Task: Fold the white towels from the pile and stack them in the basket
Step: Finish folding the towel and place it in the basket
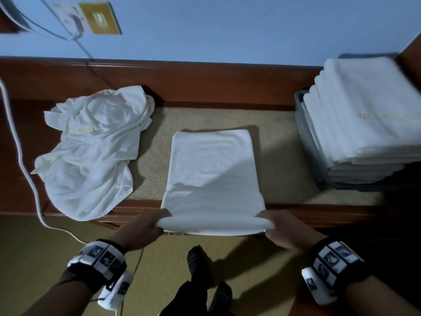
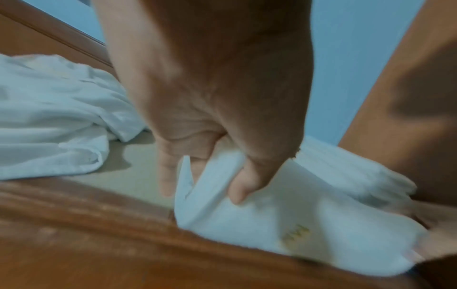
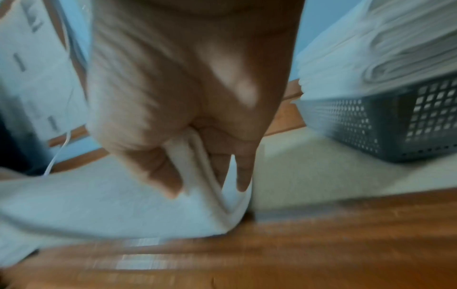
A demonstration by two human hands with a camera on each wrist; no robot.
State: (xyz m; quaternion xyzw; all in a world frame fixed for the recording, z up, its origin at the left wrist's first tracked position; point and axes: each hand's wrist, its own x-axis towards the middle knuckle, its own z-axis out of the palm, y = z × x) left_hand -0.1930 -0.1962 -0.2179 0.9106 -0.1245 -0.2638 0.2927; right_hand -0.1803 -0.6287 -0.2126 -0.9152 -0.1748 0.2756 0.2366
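Note:
A partly folded white towel [image 1: 211, 169] lies lengthwise on the beige mat in the middle, its near end lifted off the wooden edge. My left hand [image 1: 145, 226] pinches the near left corner [image 2: 210, 187], thumb on top and fingers underneath. My right hand [image 1: 282, 229] pinches the near right corner [image 3: 197, 176] the same way. The pile of crumpled white towels [image 1: 91, 151] sits to the left. At the right stands a grey perforated basket [image 1: 307, 142], and the stack of folded towels [image 1: 364, 117] in it rises well above its rim.
A raised wooden rail [image 1: 205, 83] runs along the back against the blue wall. A white cable [image 1: 20, 142] hangs down the left side to the floor. My feet in dark socks [image 1: 198, 263] stand on the carpet below the wooden front edge [image 1: 341, 213].

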